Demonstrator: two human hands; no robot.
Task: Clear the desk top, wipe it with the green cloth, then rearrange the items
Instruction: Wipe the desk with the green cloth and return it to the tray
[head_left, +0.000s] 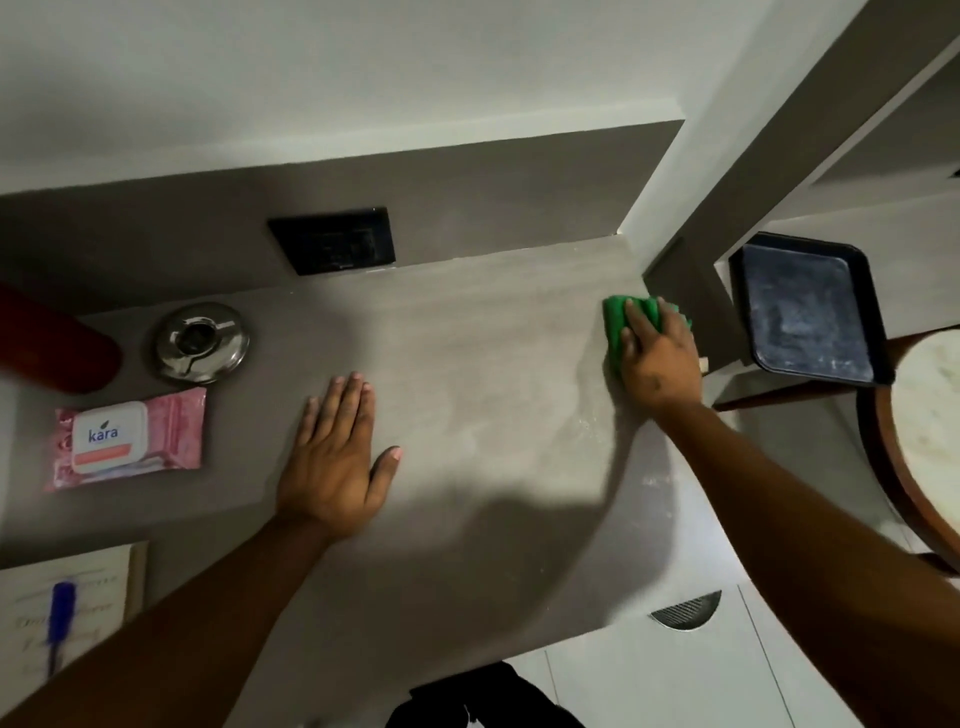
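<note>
My right hand (657, 358) presses the folded green cloth (617, 325) flat on the grey desk top (493, 364), at its far right end beside the wall corner. My left hand (332, 457) rests palm down on the desk's middle, fingers apart, holding nothing. At the left of the desk lie a pink pack of wet wipes (127, 439), a round steel ashtray (200, 340), a dark red object (57, 348) and a notepad (67, 597) with a blue pen (60, 623) on it.
A black socket plate (332, 240) is set in the back panel behind the desk. To the right, beyond the desk's end, a black tray (808, 312) lies on a lower shelf next to a round wood-rimmed table (930, 436). White floor shows below.
</note>
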